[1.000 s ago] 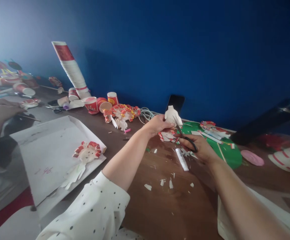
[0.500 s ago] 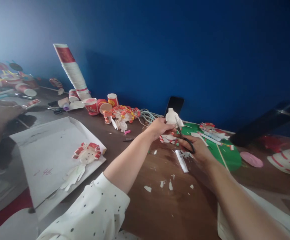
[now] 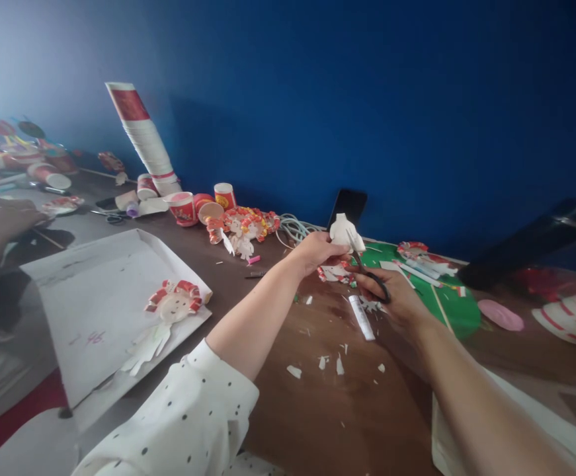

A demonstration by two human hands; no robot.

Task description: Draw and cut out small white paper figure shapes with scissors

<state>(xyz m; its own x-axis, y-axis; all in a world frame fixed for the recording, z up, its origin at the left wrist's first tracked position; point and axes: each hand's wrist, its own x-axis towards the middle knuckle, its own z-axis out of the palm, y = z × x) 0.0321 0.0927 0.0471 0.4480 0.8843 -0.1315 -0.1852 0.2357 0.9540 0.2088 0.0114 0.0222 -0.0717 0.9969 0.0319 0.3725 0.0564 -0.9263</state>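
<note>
My left hand (image 3: 317,252) pinches a small white paper cutout (image 3: 340,229) shaped like a body with a short neck, lifted above the table. Scissors (image 3: 377,283) with dark handles are in my right hand (image 3: 391,291), their blades against the cutout's right side. Below my hands lie a white glue stick (image 3: 362,318) and a red-and-white paper piece (image 3: 336,273). Small white paper scraps (image 3: 340,364) are scattered over the brown table (image 3: 312,416) nearer to me.
At left, a paper doll (image 3: 173,307) rests on a large white sheet (image 3: 104,297). A tall leaning cup stack (image 3: 143,139), red cups (image 3: 182,209) and a phone (image 3: 348,209) stand along the blue wall. Another person's hand (image 3: 4,228) is at far left. Markers (image 3: 424,270) lie on a green sheet (image 3: 459,314).
My hands, the cutout and the scissors stay in nearly the same place. The other person's hand at far left has shifted slightly, and the view has moved a little.
</note>
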